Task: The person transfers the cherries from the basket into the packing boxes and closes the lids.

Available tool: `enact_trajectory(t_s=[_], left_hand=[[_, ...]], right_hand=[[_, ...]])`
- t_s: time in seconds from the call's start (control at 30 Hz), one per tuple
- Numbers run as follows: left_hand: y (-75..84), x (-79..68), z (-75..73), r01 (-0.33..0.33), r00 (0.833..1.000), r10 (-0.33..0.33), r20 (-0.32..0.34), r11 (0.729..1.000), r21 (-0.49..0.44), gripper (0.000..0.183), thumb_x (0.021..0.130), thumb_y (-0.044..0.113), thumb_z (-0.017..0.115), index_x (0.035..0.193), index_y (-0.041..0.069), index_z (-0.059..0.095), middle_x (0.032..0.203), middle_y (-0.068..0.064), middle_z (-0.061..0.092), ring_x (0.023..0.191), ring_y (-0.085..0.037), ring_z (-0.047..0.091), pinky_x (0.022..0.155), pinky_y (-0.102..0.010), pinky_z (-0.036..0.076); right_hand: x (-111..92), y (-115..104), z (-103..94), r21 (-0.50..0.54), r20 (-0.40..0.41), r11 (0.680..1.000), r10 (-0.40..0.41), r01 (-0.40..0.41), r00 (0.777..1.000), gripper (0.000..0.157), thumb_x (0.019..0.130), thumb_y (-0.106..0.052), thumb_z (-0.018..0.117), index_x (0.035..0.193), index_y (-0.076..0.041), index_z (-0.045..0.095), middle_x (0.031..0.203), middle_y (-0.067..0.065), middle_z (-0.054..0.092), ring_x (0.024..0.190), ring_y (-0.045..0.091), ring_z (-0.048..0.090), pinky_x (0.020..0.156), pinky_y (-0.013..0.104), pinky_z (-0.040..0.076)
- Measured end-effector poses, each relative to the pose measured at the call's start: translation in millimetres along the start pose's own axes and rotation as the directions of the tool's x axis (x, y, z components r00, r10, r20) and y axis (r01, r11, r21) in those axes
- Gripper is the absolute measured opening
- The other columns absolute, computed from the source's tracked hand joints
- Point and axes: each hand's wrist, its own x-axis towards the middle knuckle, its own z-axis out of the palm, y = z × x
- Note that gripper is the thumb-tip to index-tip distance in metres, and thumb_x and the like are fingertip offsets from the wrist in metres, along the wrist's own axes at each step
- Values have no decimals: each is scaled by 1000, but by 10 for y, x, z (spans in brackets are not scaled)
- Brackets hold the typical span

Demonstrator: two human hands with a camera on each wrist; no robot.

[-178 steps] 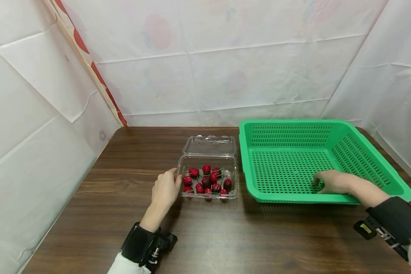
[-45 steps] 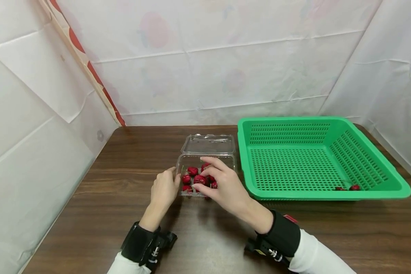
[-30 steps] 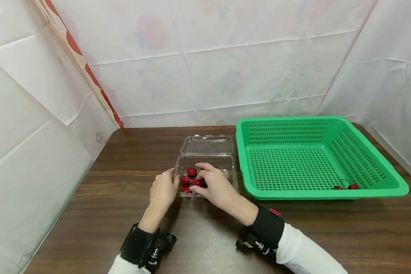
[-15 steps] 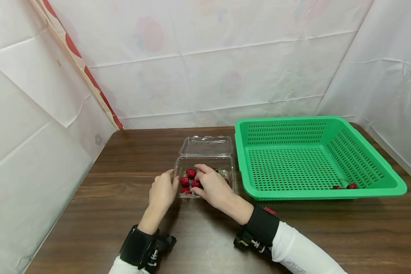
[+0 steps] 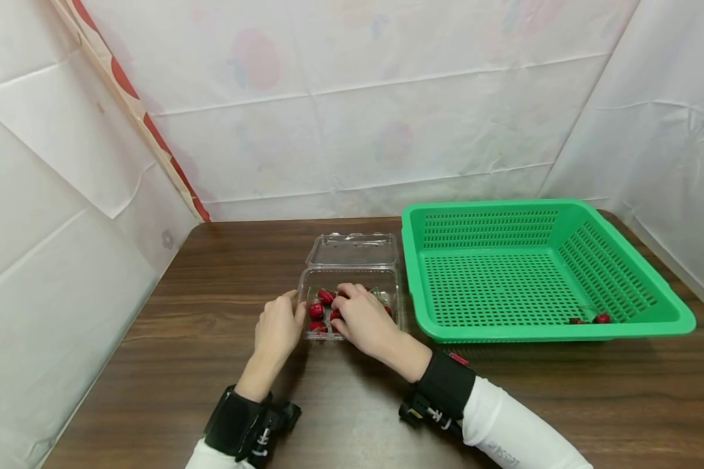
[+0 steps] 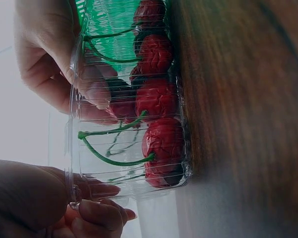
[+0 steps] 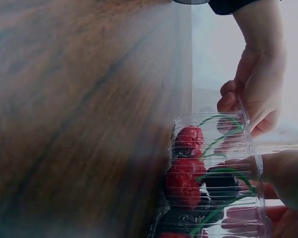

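A hinged clear plastic box (image 5: 394, 277) lies open on the table, with several wrinkled red cherries (image 5: 316, 311) on green stems inside. My left hand (image 5: 278, 326) holds the box's left side; in the left wrist view its fingers (image 6: 102, 215) pinch the rim. Over the right half of the box, my right hand (image 5: 364, 319) reaches down among the fruit. Through the clear wall in the left wrist view, its thumb and fingers close around a dark red cherry (image 6: 121, 105). The hand covers part of the fruit in the head view.
A green perforated basket (image 5: 493, 286) stands right of the box, with a few cherries (image 5: 601, 318) near its front right corner. The box's lid (image 5: 352, 251) lies folded back. White sheeting (image 5: 328, 130) hangs behind and beside the brown wooden table (image 5: 170, 365).
My right hand has come from the basket, where cherries now lie, to the box. It has lowered into the fruit and drawn its fingers together on a cherry. My left hand has stayed put.
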Motion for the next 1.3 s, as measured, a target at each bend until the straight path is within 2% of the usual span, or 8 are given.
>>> enact_trajectory(t_s=[0.2, 0.4, 0.57, 0.87, 1.1, 1.3], left_hand=[[1, 2, 3, -2, 1000, 2, 1, 1000, 0, 32, 86, 14, 55, 111, -5, 58, 73, -12, 62, 51, -20, 48, 41, -35, 37], [-2, 2, 5, -4, 1000, 4, -3, 1000, -5, 31, 86, 14, 55, 111, -5, 59, 80, -16, 64, 51, -21, 50, 41, -36, 38], [-6, 1, 5, -10, 1000, 10, -9, 1000, -4, 31, 86, 14, 55, 110, -5, 59, 84, -17, 64, 52, -21, 52, 41, -37, 39], [-9, 3, 6, -10, 1000, 10, -11, 1000, -4, 32, 86, 14, 55, 110, -5, 59, 87, -18, 64, 53, -23, 54, 42, -38, 40], [-7, 6, 10, -8, 1000, 8, -2, 1000, -12, 33, 86, 14, 54, 112, -7, 57, 79, -17, 64, 46, -18, 45, 37, -32, 34], [-8, -5, 8, -7, 1000, 7, -3, 1000, -12, 33, 86, 14, 54, 112, -7, 57, 79, -17, 64, 45, -17, 44, 37, -31, 33]], right_hand=[[-29, -3, -2, 13, -14, 1000, 8, -7, 1000, 19, 83, -21, 62, 95, -8, 66, 110, 13, 55, 97, 25, 51, 81, 36, 43], [-67, -3, -13, 30, -62, 1000, -7, 9, 998, 20, 82, -17, 63, 99, -8, 65, 107, 12, 56, 94, 23, 52, 79, 36, 43], [-107, -7, -44, 66, -133, 997, -37, 46, 990, 16, 80, -14, 64, 94, -8, 65, 101, 8, 57, 91, 21, 52, 77, 34, 43], [-238, -35, -204, 93, -218, 990, -85, 107, 972, 7, 80, -12, 63, 85, -8, 66, 85, 0, 57, 79, 14, 52, 72, 28, 43], [-382, -22, -365, 102, -278, 983, -121, 155, 953, 4, 79, -10, 65, 82, -9, 66, 79, -2, 57, 74, 13, 52, 68, 27, 43], [-533, 23, -482, 127, -314, 976, -129, 176, 941, 5, 77, -8, 66, 82, -8, 66, 78, -2, 58, 74, 11, 53, 64, 23, 44]])
